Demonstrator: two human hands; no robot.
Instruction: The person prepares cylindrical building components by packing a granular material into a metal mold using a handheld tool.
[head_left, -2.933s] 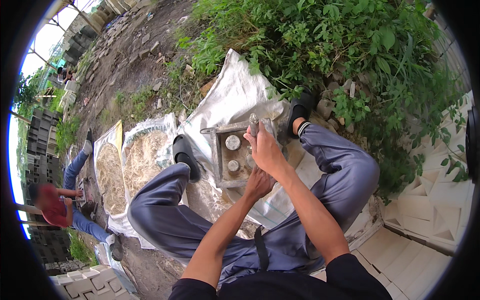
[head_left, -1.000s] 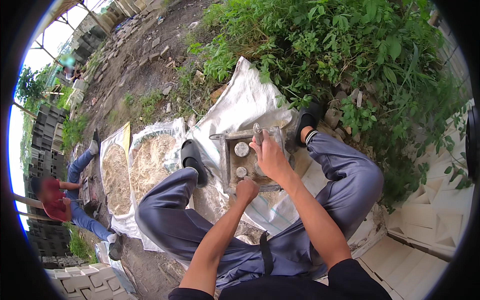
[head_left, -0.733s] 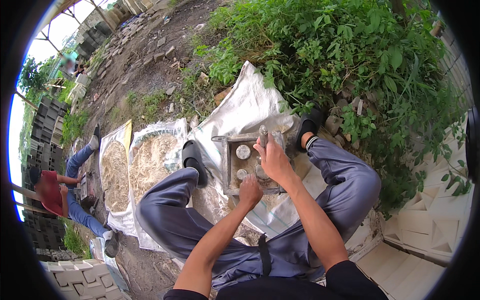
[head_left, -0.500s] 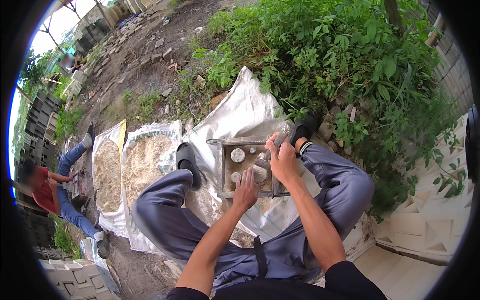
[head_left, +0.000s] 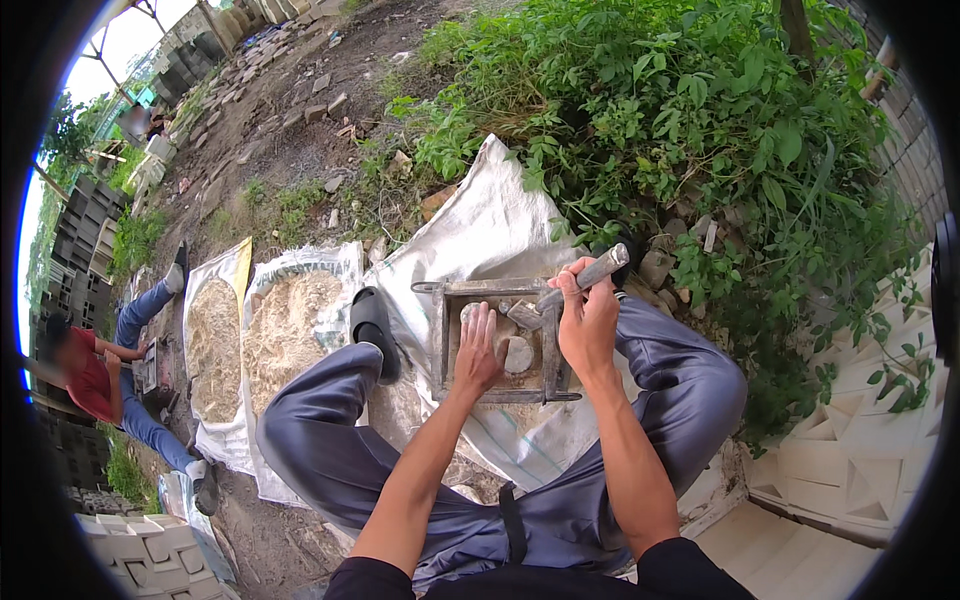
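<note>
Between my legs lies a rectangular mould frame point(head_left: 447, 345) with dusty, worn bars. Inside it a pale round piece point(head_left: 518, 356) rests near the middle, and a smaller round end shows by the far left fingertips. My left hand point(head_left: 478, 352) lies palm down over the frame's left part, fingers stretched out, partly hiding pieces under it. At the frame's right side my right hand point(head_left: 588, 318) is wrapped round the handle of a hammer point(head_left: 606, 264). The hammer's head point(head_left: 524, 316) is over the frame, just above the pale round piece; whether it touches anything I cannot tell.
A white sack sheet point(head_left: 500, 220) lies under the frame. Two sacks of pale powder, one a sandy heap point(head_left: 290, 320), lie to the left. Beyond them sits another person in a red shirt point(head_left: 90, 375). Green plants point(head_left: 650, 120) and rubble border the far right; pale patterned blocks point(head_left: 840, 430) stand at right.
My left hand has moved away from me, toward the frame's far left part. My right hand has shifted right with the hammer, whose handle now points further out to the right.
</note>
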